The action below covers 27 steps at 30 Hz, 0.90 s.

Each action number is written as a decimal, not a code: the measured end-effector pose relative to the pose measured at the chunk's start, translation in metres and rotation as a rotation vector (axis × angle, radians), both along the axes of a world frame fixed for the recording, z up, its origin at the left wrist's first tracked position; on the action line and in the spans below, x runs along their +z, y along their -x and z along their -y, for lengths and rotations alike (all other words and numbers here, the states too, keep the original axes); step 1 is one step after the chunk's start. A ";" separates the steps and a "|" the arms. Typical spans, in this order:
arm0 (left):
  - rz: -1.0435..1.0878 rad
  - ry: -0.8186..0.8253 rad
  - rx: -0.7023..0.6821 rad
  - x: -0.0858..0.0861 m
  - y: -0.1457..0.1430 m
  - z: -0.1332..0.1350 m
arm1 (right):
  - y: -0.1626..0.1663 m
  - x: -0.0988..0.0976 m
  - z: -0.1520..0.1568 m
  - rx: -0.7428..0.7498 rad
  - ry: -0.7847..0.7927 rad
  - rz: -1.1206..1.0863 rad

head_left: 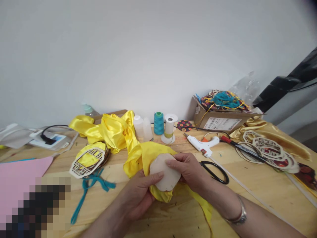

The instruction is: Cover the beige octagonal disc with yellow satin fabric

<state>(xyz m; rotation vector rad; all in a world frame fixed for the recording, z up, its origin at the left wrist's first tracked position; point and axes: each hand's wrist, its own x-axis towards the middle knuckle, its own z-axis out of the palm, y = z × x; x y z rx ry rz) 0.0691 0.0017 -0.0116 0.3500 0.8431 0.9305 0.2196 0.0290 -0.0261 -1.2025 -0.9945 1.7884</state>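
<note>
A pale round disc [164,177] is held over yellow satin fabric [154,152] in front of me. My left hand [142,191] grips the disc's left side, thumb on its face and fingers underneath. From the right, my right hand [189,168] pinches the disc's upper edge together with the fabric. The satin wraps around behind the disc and bunches below it, and a strip hangs off to the lower right. More of the yellow satin [111,130] lies heaped at the back left. The fingers beneath the disc are partly hidden.
A white glue gun [204,143] and scissors with black handles [218,173] lie to the right. A teal thread cone [158,124] and white bottles stand behind. Cut-out wooden pieces [86,162] and teal cord [95,181] are at left; a full cardboard box [218,119] sits at back right.
</note>
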 end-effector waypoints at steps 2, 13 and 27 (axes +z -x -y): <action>-0.002 0.002 0.002 0.001 0.000 -0.001 | 0.000 0.000 0.000 0.004 0.024 -0.018; -0.005 -0.009 0.019 0.001 0.001 -0.002 | 0.001 0.001 0.001 -0.017 0.035 -0.053; -0.043 -0.101 0.022 -0.004 0.000 0.001 | 0.002 -0.005 0.001 0.060 -0.031 -0.039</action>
